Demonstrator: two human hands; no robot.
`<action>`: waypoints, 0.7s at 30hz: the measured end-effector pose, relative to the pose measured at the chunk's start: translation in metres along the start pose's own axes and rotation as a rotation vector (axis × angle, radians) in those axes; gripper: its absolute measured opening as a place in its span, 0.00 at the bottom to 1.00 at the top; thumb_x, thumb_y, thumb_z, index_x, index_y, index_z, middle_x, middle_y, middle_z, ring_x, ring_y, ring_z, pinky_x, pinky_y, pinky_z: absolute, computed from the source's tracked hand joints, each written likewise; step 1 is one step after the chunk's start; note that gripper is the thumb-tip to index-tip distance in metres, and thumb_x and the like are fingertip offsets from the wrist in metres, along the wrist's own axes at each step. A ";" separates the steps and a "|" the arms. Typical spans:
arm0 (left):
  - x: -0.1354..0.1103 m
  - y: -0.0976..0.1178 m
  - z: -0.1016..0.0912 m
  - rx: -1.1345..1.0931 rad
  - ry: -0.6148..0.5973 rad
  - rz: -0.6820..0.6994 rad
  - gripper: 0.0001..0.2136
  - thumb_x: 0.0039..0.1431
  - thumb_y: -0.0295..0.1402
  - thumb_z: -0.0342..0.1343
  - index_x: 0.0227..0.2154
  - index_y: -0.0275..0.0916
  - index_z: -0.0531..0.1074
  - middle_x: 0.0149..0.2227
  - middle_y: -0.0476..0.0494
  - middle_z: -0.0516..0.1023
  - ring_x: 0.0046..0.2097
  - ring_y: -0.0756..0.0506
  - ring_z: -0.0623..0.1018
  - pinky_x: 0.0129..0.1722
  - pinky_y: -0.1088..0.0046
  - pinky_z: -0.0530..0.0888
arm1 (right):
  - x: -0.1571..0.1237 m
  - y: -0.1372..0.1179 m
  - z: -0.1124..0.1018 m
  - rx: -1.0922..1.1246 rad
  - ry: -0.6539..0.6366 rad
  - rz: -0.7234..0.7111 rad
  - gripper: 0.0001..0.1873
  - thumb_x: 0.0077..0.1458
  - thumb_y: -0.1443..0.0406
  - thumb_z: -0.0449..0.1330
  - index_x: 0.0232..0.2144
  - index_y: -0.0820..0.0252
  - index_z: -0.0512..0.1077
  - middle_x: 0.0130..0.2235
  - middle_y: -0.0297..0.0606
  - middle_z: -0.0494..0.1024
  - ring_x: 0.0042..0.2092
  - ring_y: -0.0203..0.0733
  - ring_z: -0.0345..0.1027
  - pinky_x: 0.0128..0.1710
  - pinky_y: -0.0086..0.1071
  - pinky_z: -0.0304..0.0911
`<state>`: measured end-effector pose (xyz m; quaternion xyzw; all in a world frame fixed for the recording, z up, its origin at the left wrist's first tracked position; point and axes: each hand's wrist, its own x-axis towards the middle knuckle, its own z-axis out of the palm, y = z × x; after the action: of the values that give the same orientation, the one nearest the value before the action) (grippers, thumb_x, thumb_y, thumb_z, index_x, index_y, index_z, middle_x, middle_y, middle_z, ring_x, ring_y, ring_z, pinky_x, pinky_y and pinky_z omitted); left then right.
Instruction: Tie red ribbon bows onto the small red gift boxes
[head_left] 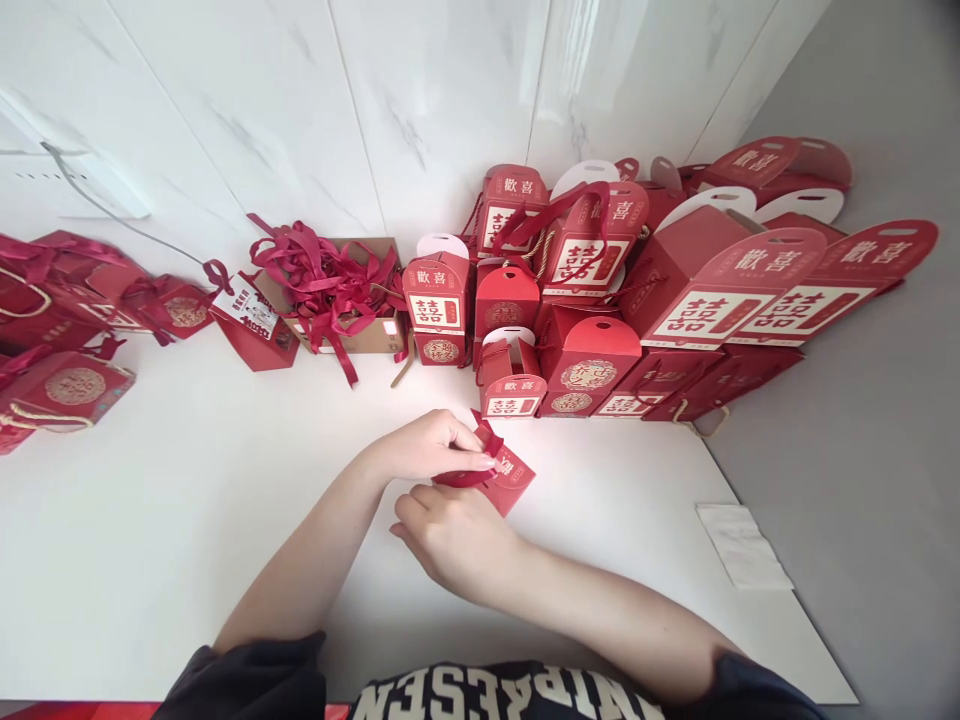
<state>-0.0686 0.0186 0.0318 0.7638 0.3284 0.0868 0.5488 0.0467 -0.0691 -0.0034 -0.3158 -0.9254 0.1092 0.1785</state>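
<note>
Left hand [431, 447], grip pinching glossy satin ribbon [469, 477], right hand [457, 538], grip curled, contact unclear, flat red card box [516, 480]

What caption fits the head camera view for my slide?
Left hand and right hand work a red ribbon on a flat red box, red boxes beyond.

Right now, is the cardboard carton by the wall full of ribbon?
Full: red ribbons heap above the rim of the cardboard carton, and one strand hangs over its front.
</note>
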 end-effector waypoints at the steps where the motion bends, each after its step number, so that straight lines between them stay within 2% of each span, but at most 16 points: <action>1: 0.000 0.001 0.001 0.007 -0.004 -0.001 0.21 0.59 0.39 0.56 0.15 0.34 0.61 0.20 0.53 0.55 0.24 0.54 0.56 0.24 0.74 0.55 | 0.003 0.002 0.002 -0.014 -0.002 -0.012 0.09 0.65 0.65 0.55 0.34 0.65 0.71 0.32 0.42 0.76 0.30 0.43 0.69 0.26 0.33 0.56; 5: -0.001 0.003 0.003 0.017 0.005 -0.008 0.17 0.58 0.37 0.58 0.17 0.34 0.68 0.21 0.51 0.63 0.26 0.52 0.62 0.26 0.74 0.59 | 0.011 0.007 0.008 -0.026 0.012 -0.062 0.07 0.64 0.67 0.56 0.35 0.66 0.72 0.33 0.43 0.77 0.33 0.45 0.71 0.30 0.34 0.59; 8: -0.002 0.004 0.004 0.061 0.011 0.020 0.14 0.55 0.36 0.61 0.19 0.34 0.71 0.22 0.50 0.66 0.27 0.51 0.66 0.28 0.74 0.63 | 0.012 0.007 0.002 0.046 -0.027 -0.069 0.08 0.64 0.68 0.55 0.38 0.67 0.73 0.36 0.44 0.78 0.36 0.46 0.71 0.33 0.35 0.62; 11: -0.004 0.007 0.004 0.148 0.043 0.074 0.13 0.56 0.36 0.60 0.20 0.35 0.74 0.28 0.46 0.71 0.33 0.48 0.71 0.34 0.73 0.67 | 0.005 0.006 -0.023 0.222 -0.112 -0.185 0.09 0.64 0.64 0.57 0.43 0.63 0.73 0.44 0.44 0.77 0.45 0.46 0.71 0.41 0.36 0.65; 13: -0.008 0.010 0.003 0.223 0.070 0.109 0.12 0.58 0.35 0.59 0.21 0.35 0.76 0.36 0.44 0.73 0.38 0.47 0.72 0.39 0.72 0.68 | -0.004 0.010 -0.049 0.372 -0.109 -0.249 0.11 0.65 0.61 0.56 0.44 0.61 0.73 0.44 0.41 0.77 0.46 0.44 0.70 0.47 0.35 0.64; 15: -0.012 0.013 0.002 0.264 0.076 0.117 0.10 0.58 0.34 0.58 0.23 0.36 0.76 0.39 0.44 0.72 0.39 0.47 0.72 0.39 0.73 0.68 | -0.013 0.022 -0.075 0.538 -0.097 -0.183 0.10 0.66 0.61 0.55 0.42 0.60 0.73 0.40 0.38 0.77 0.42 0.38 0.70 0.44 0.30 0.64; 17: -0.016 0.016 0.001 0.256 0.054 0.116 0.09 0.58 0.33 0.58 0.25 0.35 0.76 0.36 0.46 0.73 0.36 0.48 0.72 0.37 0.74 0.67 | -0.019 0.040 -0.091 0.651 -0.019 -0.058 0.12 0.67 0.59 0.53 0.38 0.60 0.72 0.36 0.36 0.76 0.38 0.35 0.69 0.42 0.28 0.64; 19: -0.020 0.019 -0.001 0.249 0.032 0.109 0.09 0.58 0.35 0.59 0.26 0.35 0.76 0.33 0.46 0.74 0.35 0.48 0.72 0.36 0.75 0.66 | -0.022 0.063 -0.095 0.648 0.045 0.108 0.15 0.68 0.57 0.51 0.37 0.60 0.72 0.38 0.37 0.74 0.40 0.36 0.68 0.44 0.30 0.63; 21: -0.022 0.020 -0.001 0.271 -0.002 0.076 0.12 0.59 0.37 0.58 0.25 0.35 0.76 0.29 0.47 0.74 0.33 0.49 0.72 0.34 0.75 0.65 | -0.023 0.086 -0.087 0.637 0.022 0.226 0.15 0.68 0.56 0.51 0.39 0.59 0.72 0.43 0.40 0.74 0.45 0.39 0.67 0.49 0.33 0.62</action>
<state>-0.0782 0.0028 0.0554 0.8430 0.3072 0.0616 0.4372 0.1455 -0.0088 0.0432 -0.3462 -0.8020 0.4085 0.2649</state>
